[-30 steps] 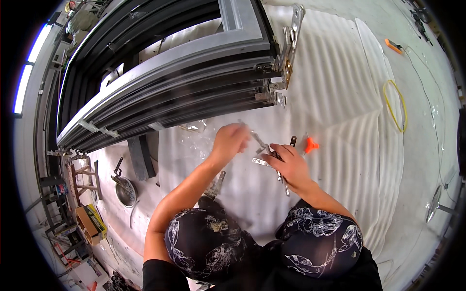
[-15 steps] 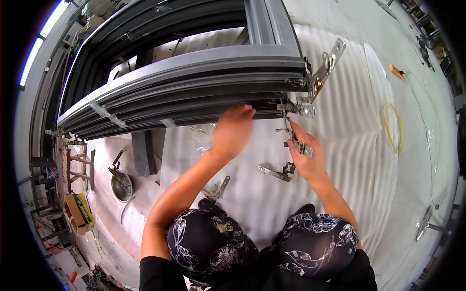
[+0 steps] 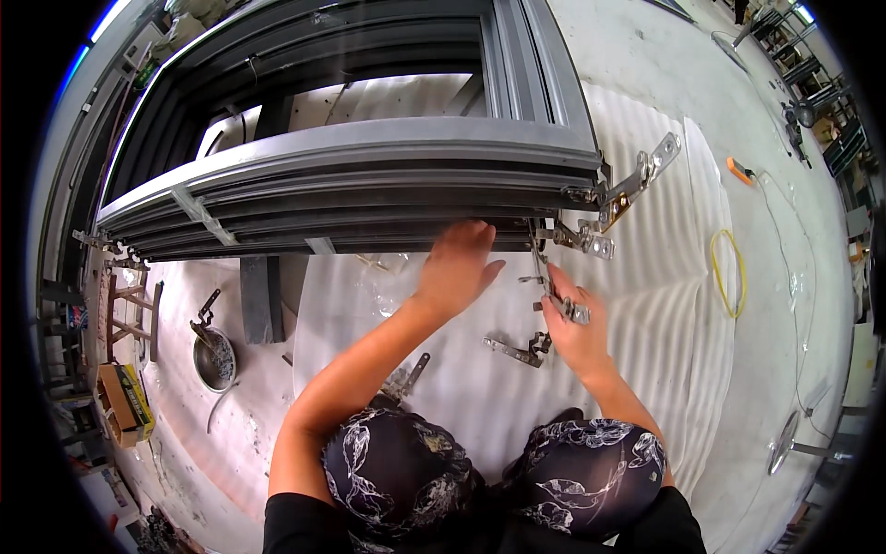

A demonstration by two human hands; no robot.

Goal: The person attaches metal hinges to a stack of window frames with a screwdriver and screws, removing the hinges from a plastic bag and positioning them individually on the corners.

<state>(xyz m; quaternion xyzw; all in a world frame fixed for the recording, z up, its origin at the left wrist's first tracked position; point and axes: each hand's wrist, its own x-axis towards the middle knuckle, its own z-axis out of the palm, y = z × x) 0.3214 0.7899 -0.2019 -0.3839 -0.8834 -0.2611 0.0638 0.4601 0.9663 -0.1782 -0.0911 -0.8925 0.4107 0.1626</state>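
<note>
A stack of dark grey metal window frames point(image 3: 388, 138) stands before me, with metal hinges point(image 3: 591, 242) at its right corner. My right hand point(image 3: 581, 337) is closed on a metal hinge point(image 3: 574, 312), whose long arm reaches up to the lowest frame's right end. My left hand point(image 3: 457, 272) is at the front edge of the lower frames, fingers bent and thumb held apart, with nothing visible in it. On the white sheet below lie a loose hinge point(image 3: 517, 351) and another hinge point(image 3: 411, 377) near my knees.
A metal bowl point(image 3: 205, 365) with small parts and a hinge sits at left, near a cardboard box point(image 3: 125, 403) and a wooden stool point(image 3: 134, 314). A dark block point(image 3: 262, 300) is under the frames. Right: a yellow loop point(image 3: 741, 277) and an orange tool point(image 3: 738, 171).
The whole scene sits slightly lower in view. My left hand's thumb has come away from its fingers. My right hand keeps its hold on the hinge.
</note>
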